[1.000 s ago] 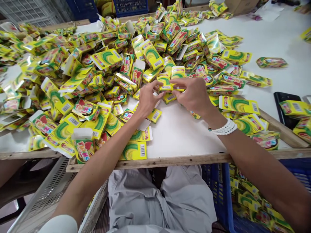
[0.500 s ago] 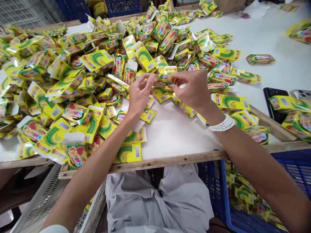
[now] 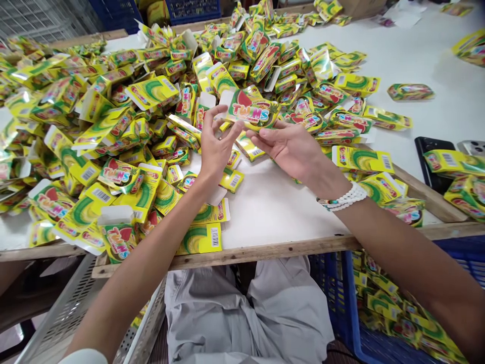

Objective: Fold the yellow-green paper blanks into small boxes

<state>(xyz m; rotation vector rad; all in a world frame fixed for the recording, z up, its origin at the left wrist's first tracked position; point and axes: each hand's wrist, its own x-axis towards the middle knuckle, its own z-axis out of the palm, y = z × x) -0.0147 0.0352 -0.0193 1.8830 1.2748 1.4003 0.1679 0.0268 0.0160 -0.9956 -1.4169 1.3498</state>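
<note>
A small yellow and green candy box (image 3: pixel 253 112) printed "TWINS" is held up over the table, its front facing me and a pale flap raised at its left end. My right hand (image 3: pixel 293 149) has the right end and lower edge of this box between thumb and fingers. At the other end is my left hand (image 3: pixel 217 139), thumb and fingers apart around the flap end; whether a fingertip touches the carton I cannot tell. Behind both hands spreads a heap of similar boxes (image 3: pixel 151 96), several with flaps open.
The white table (image 3: pixel 265 212) has a wooden edge strip (image 3: pixel 265 251) in front. A black phone (image 3: pixel 432 159) lies at right, partly under boxes. Below the table, a blue crate (image 3: pixel 354 308) with boxes stands right and a white crate (image 3: pixel 71 308) left.
The box has turned so its printed front faces me. My left fingers have spread apart, and my right hand has rolled palm upward under the box.
</note>
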